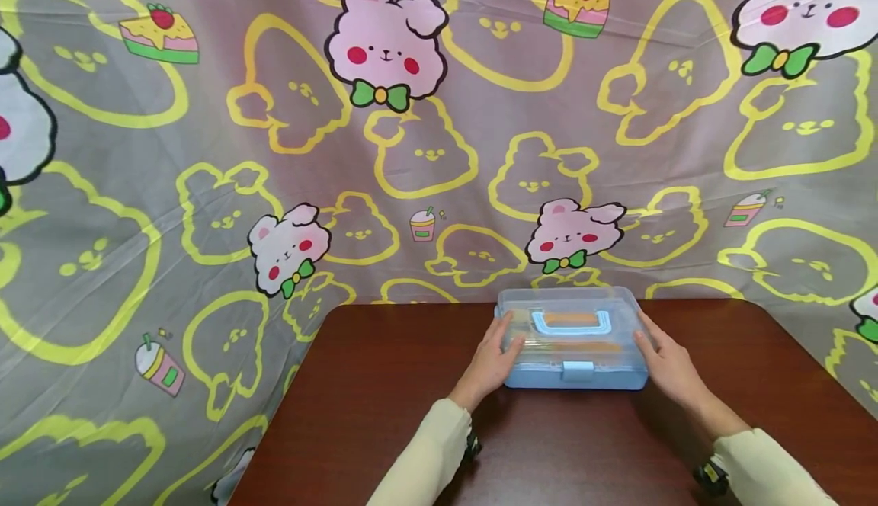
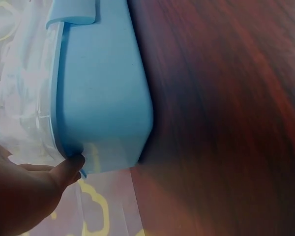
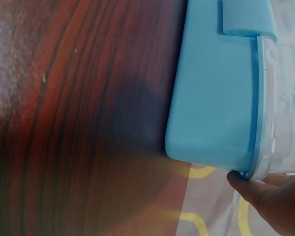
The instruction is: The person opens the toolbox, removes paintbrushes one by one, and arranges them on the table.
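Note:
A storage box (image 1: 578,376) with a pale blue base and a clear lid (image 1: 517,299) stands at the table's far side. On its lid is a light blue handle (image 1: 571,329); a blue latch (image 1: 578,371) covers the middle of the front. The lid is down, and orange and yellowish shapes show dimly through it. My left hand (image 1: 492,357) holds the box's left end, its thumb by the lid's rim in the left wrist view. My right hand (image 1: 672,365) holds the opposite end, thumb at the rim too. The fingers behind are partly hidden.
Beneath the box is a dark reddish-brown wooden table (image 1: 384,407) with rounded far corners. A grey-pink curtain (image 1: 425,155) with cartoon animals hangs right behind the table and along the left. Dark bands sit at both wrists, by the light sleeves.

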Tool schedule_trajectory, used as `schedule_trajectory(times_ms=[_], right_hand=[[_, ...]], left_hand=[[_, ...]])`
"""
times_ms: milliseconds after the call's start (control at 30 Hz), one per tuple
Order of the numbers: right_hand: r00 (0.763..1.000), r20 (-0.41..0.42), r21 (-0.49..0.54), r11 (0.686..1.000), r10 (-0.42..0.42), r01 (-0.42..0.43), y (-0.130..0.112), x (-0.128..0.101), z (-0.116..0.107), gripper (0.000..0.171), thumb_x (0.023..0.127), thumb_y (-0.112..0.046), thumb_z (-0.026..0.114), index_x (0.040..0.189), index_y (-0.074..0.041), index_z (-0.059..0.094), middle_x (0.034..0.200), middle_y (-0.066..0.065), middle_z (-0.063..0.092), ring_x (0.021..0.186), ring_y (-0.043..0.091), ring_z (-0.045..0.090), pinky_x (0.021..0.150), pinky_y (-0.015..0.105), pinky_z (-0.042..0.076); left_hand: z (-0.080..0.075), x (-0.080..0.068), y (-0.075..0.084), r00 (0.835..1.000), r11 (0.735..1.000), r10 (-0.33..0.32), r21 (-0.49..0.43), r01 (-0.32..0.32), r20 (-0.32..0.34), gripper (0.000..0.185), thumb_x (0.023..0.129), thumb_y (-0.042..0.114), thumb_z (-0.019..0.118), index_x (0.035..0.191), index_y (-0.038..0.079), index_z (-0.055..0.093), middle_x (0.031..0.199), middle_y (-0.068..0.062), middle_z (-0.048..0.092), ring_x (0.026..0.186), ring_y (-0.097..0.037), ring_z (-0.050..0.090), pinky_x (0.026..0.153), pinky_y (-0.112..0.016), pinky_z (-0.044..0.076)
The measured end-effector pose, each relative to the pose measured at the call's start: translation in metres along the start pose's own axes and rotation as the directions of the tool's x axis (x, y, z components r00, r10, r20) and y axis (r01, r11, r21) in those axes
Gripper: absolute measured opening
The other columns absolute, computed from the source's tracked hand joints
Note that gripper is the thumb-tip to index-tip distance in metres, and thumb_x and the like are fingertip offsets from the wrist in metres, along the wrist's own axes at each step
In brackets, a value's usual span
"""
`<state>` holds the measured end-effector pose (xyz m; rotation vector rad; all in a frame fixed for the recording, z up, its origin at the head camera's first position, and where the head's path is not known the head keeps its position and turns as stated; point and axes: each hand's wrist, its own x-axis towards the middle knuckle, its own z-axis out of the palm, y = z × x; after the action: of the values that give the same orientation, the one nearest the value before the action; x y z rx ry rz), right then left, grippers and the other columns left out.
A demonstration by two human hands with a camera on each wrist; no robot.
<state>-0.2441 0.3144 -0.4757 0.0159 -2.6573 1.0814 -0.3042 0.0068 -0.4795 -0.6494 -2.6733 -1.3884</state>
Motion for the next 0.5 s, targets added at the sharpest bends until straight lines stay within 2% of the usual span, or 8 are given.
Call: schedule_trajectory(times_ms=[267,500], right_hand=[[1.000,-0.011,-0.026,1.000,-0.006,0.006,-0.011,-0.007,0.007,0.060,0.103,-0.039,0.033,0.149,-0.003,0.022,0.137,0.038,0.034,0.118,0.054,0.039,0.091,0.063,0.033],[1.000,0.004,-0.039,0.999,-0.002,0.002,-0.018,-0.012,0.012,0.061,0.103,-0.041,0.032,0.149,-0.003,0.022,0.139,0.037,0.032,0.120,0.055,0.036,0.092,0.065,0.031]], left_hand=[[-0.009,-0.010,-0.009,1.000,1.000,0.019,0.012,-0.019,0.007,0.059,0.097,0.047,0.045,0.149,0.023,0.031,0.150,-0.019,0.027,0.134,-0.034,0.032,0.103,-0.050,0.031],[-0.015,-0.017,-0.011,0.999,0.999,0.032,0.013,-0.033,0.005,0.058,0.098,0.045,0.043,0.149,0.021,0.030,0.151,-0.021,0.026,0.134,-0.035,0.030,0.104,-0.051,0.030]])
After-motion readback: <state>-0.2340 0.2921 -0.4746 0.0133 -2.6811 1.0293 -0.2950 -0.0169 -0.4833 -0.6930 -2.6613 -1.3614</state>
